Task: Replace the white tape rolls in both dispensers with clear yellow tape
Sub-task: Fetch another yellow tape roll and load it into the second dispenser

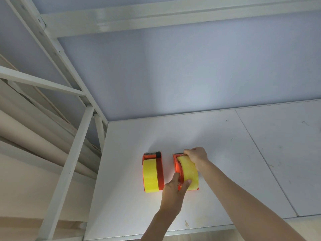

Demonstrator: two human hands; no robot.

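Two orange tape dispensers stand side by side on the white shelf board (225, 162). The left dispenser (160, 173) holds a yellow tape roll (150, 176) and nobody touches it. In the right dispenser (177, 166) sits a second yellow tape roll (188, 173). My left hand (173, 188) grips this roll and the dispenser's near end, thumb on the roll. My right hand (196, 155) pinches the tape's end at the dispenser's far, cutter end. No white tape roll is in view.
A white metal shelf frame (78, 140) rises on the left, with beige rolled material (26, 133) stacked behind it. A pale wall stands behind the board. A seam (260, 153) splits the board on the right, and the front edge runs near the bottom.
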